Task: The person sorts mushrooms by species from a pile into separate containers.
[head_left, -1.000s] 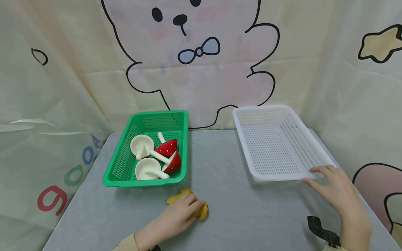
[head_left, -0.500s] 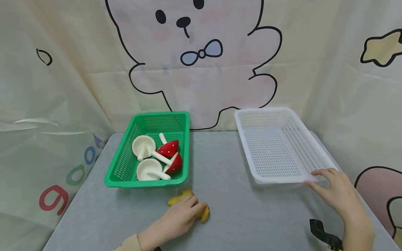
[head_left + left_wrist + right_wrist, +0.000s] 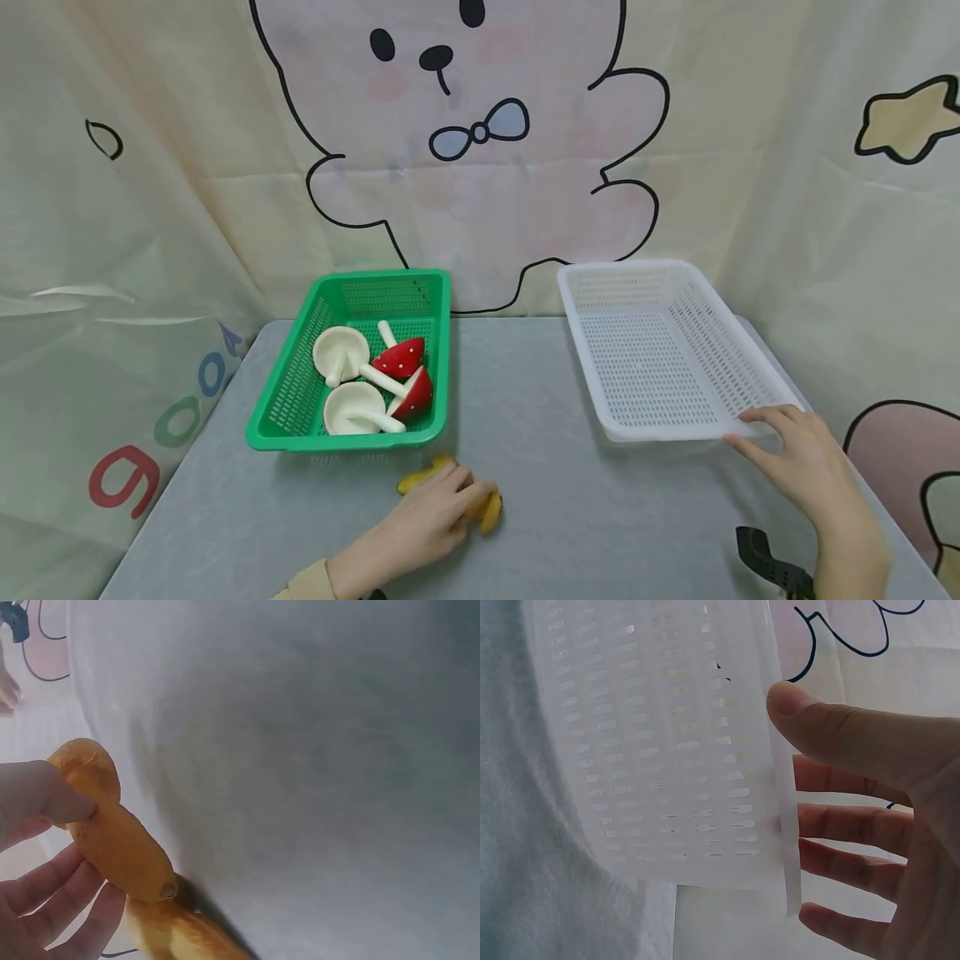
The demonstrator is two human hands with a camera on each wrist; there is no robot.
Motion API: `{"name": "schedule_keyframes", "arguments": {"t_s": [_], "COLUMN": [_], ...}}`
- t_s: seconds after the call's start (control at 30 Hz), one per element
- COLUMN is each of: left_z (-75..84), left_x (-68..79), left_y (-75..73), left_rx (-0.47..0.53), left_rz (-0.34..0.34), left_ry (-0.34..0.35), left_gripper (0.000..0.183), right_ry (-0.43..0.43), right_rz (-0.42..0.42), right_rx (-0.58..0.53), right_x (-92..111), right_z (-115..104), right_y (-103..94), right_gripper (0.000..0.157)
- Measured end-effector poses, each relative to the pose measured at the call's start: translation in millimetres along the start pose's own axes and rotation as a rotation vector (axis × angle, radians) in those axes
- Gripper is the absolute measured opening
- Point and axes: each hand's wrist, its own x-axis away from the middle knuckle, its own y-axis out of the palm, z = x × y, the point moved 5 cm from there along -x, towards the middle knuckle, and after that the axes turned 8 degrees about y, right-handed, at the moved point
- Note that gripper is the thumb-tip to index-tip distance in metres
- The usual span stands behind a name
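In the head view my left hand (image 3: 428, 518) is over a bunch of bananas (image 3: 491, 514) on the table, and parts of the bunch stick out on both sides. The left wrist view shows my thumb and fingers gripping one yellow-orange banana (image 3: 124, 855) of that bunch. At the front right corner of a white perforated basket (image 3: 651, 367), my right hand (image 3: 802, 462) holds the rim. From the right wrist view, the thumb lies at one side of the basket's rim (image 3: 784, 795) and the fingers are at the other.
A green basket (image 3: 258, 440) stands at the left, behind the bananas. Several red-and-white mushrooms (image 3: 400, 357) lie in it. Both baskets rest on a grey cloth-covered table (image 3: 517, 392). A printed curtain (image 3: 495, 200) hangs behind and along the sides.
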Motion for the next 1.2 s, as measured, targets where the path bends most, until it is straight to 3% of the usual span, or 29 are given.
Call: {"name": "schedule_keyframes", "arguments": {"t_s": [0.43,0.83,1.2], "left_z": [14.4,30.9,38.1], "left_x": [-25.4,-56.2,-90.5], "left_y": [-18.6,-38.0,-50.0], "left_rx": [-0.033,-0.1,-0.103], "left_rz": [0.085,0.258,0.274], "left_ry": [0.053,0.158,0.165], "left_gripper": [0.054,0.055,0.05], "right_ry": [0.005,0.031,0.004], "right_rz": [0.01,-0.032,0.014], "right_rx": [-0.008,-0.016,-0.017], "right_x": [2,3,2], "right_z": [0,0,-2], "right_y": [-1.0,1.0,-1.0], "right_gripper": [0.04,0.042,0.04]}}
